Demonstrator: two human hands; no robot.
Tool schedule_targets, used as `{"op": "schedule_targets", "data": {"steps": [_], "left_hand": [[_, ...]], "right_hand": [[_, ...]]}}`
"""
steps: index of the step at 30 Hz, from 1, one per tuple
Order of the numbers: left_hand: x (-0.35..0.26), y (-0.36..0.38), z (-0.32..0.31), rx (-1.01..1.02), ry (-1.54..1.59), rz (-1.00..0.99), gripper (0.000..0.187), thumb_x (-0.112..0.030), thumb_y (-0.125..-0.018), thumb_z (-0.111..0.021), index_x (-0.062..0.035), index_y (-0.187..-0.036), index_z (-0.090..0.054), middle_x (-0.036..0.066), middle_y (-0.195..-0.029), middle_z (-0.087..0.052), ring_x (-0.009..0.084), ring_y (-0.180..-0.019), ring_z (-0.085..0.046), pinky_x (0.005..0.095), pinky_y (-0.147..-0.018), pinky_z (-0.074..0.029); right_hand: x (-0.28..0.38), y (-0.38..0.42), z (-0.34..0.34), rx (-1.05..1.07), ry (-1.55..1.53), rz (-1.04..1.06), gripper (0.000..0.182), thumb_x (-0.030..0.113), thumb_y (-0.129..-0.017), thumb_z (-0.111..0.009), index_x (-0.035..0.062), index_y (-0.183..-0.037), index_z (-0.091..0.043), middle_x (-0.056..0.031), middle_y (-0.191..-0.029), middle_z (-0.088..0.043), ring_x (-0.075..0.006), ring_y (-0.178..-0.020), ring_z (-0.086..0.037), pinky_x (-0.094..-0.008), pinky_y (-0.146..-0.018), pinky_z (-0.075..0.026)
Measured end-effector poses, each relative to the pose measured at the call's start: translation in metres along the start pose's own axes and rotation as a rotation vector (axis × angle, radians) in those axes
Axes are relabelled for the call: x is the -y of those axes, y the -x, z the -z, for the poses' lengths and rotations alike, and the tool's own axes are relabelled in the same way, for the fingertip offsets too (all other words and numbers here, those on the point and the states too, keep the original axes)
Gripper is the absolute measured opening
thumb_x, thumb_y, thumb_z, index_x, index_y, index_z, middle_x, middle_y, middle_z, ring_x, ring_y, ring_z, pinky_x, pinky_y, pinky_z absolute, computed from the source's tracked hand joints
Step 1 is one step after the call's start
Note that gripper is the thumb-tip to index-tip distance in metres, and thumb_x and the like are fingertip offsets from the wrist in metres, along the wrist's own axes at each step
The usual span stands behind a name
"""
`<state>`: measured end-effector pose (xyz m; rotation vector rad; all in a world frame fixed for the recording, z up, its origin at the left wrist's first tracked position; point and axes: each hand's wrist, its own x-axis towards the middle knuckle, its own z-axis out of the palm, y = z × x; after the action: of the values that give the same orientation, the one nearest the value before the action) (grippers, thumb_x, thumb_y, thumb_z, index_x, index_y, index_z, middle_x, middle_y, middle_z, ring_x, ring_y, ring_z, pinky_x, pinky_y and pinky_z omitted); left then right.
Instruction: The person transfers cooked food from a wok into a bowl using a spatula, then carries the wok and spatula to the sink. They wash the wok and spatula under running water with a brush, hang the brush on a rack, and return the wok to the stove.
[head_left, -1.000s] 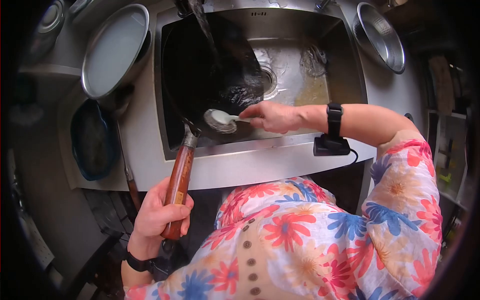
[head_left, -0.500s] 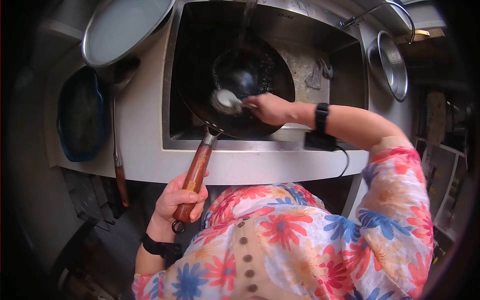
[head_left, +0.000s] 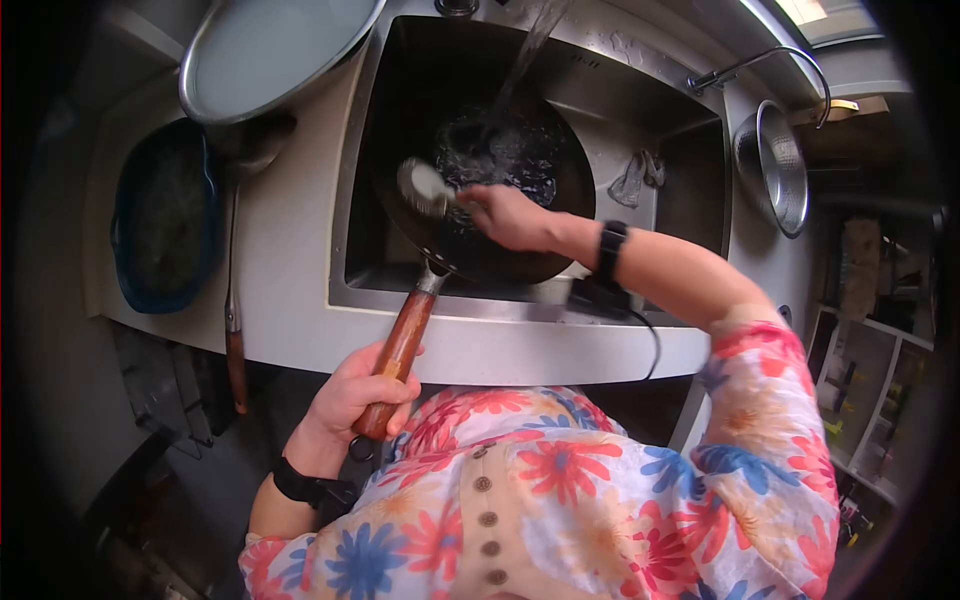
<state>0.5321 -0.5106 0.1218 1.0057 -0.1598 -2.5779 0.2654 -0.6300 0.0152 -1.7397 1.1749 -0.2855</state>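
My left hand point(head_left: 368, 393) is wrapped round the brown wooden handle of a dark wok point(head_left: 575, 185), which rests tilted in the sink. A stream of water point(head_left: 527, 55) falls into the wok, and the water inside is rippling. Held in my right hand point(head_left: 512, 218) is a white-headed scrub brush point(head_left: 427, 187), blurred by motion. Its head lies over the left inner wall of the wok. My fingers hide most of the brush's handle.
The steel sink point(head_left: 345, 250) surrounds the wok, with a grey crumpled cloth point(head_left: 630, 182) at its right. On the left counter are a large pale-topped round vessel point(head_left: 270, 60), a blue basin point(head_left: 165, 220) and a long-handled ladle point(head_left: 233, 300). A perforated steel colander point(head_left: 785, 165) stands at right.
My right hand has moved the brush left and slightly up along the wok's wall. The water in the wok looks more stirred. My left hand keeps its grip on the handle.
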Motion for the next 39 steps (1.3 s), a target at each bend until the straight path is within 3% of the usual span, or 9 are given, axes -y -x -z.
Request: {"op": "schedule_targets", "data": {"steps": [2,6,12,14,20,24,29,32,39], "left_hand": [[0.000,0.001,0.002,-0.015,-0.006,0.011,0.049,0.001,-0.072,-0.053,0.0020,-0.118,-0.037,0.012,-0.069,-0.052,0.0177,-0.043,-0.055,0.0289,-0.038,-0.046],[0.004,0.000,0.003,0.017,0.072,-0.014,0.050,0.002,-0.072,-0.051,0.0024,-0.119,-0.036,0.012,-0.070,-0.051,0.0182,-0.044,-0.055,0.0290,-0.039,-0.046],[0.011,0.001,0.006,0.114,0.257,-0.080,0.044,0.001,-0.074,-0.052,0.0017,-0.116,-0.038,0.012,-0.070,-0.054,0.0177,-0.045,-0.056,0.0272,-0.041,-0.045],[0.009,0.004,0.009,0.125,0.238,-0.070,0.044,0.001,-0.074,-0.053,0.0021,-0.116,-0.038,0.012,-0.070,-0.053,0.0175,-0.045,-0.056,0.0271,-0.040,-0.045],[0.013,0.004,0.015,0.090,0.227,-0.068,0.051,0.003,-0.073,-0.047,0.0032,-0.122,-0.034,0.015,-0.073,-0.052,0.0203,-0.044,-0.055,0.0305,-0.040,-0.045],[0.020,-0.003,0.022,0.191,0.349,-0.109,0.051,0.003,-0.073,-0.047,0.0041,-0.123,-0.033,0.016,-0.074,-0.052,0.0207,-0.045,-0.055,0.0312,-0.040,-0.045],[0.017,-0.002,0.020,0.195,0.342,-0.095,0.048,0.001,-0.075,-0.048,0.0035,-0.121,-0.035,0.015,-0.074,-0.053,0.0196,-0.046,-0.056,0.0295,-0.041,-0.046],[0.017,-0.002,0.019,0.194,0.313,-0.089,0.045,-0.001,-0.076,-0.050,0.0030,-0.118,-0.037,0.014,-0.074,-0.054,0.0186,-0.046,-0.057,0.0280,-0.042,-0.047],[0.017,-0.003,0.022,0.200,0.354,-0.091,0.045,-0.001,-0.076,-0.051,0.0031,-0.118,-0.037,0.014,-0.073,-0.054,0.0191,-0.046,-0.056,0.0286,-0.042,-0.047]], "right_hand": [[-0.012,-0.035,0.011,-0.006,0.406,-0.276,0.030,0.010,-0.081,-0.046,0.0060,-0.110,-0.052,-0.0196,-0.091,-0.062,-0.0334,-0.088,-0.060,-0.0405,-0.073,-0.049],[-0.049,-0.007,0.067,0.086,0.799,-0.352,0.032,0.013,-0.081,-0.050,0.0103,-0.113,-0.051,-0.0169,-0.092,-0.061,-0.0335,-0.087,-0.060,-0.0420,-0.073,-0.049],[0.004,0.065,0.037,0.362,0.332,-0.296,0.039,0.010,-0.078,-0.049,0.0099,-0.117,-0.053,-0.0227,-0.102,-0.058,-0.0362,-0.095,-0.056,-0.0392,-0.084,-0.045],[-0.005,0.040,0.010,0.188,0.378,-0.119,0.037,0.010,-0.083,-0.047,0.0114,-0.119,-0.050,-0.0204,-0.092,-0.061,-0.0359,-0.083,-0.060,-0.0408,-0.075,-0.049],[-0.040,-0.023,0.057,0.042,0.806,-0.390,0.028,0.010,-0.080,-0.048,0.0050,-0.107,-0.052,-0.0177,-0.091,-0.062,-0.0327,-0.087,-0.060,-0.0419,-0.072,-0.050],[-0.036,0.040,0.058,0.375,0.738,-0.325,0.035,0.007,-0.078,-0.047,0.0063,-0.112,-0.053,-0.0194,-0.094,-0.061,-0.0340,-0.088,-0.060,-0.0408,-0.077,-0.049],[0.000,0.006,0.009,0.090,0.341,-0.103,0.036,0.008,-0.080,-0.048,0.0102,-0.115,-0.052,-0.0217,-0.093,-0.060,-0.0361,-0.089,-0.058,-0.0415,-0.079,-0.047],[-0.019,-0.026,0.019,-0.045,0.517,-0.306,0.038,0.009,-0.081,-0.044,0.0102,-0.119,-0.049,-0.0243,-0.092,-0.059,-0.0393,-0.088,-0.056,-0.0461,-0.077,-0.045],[-0.034,0.022,0.013,0.052,0.466,-0.204,0.041,0.020,-0.086,-0.043,0.0074,-0.125,-0.042,-0.0247,-0.083,-0.060,-0.0355,-0.079,-0.060,-0.0414,-0.074,-0.047]]}}
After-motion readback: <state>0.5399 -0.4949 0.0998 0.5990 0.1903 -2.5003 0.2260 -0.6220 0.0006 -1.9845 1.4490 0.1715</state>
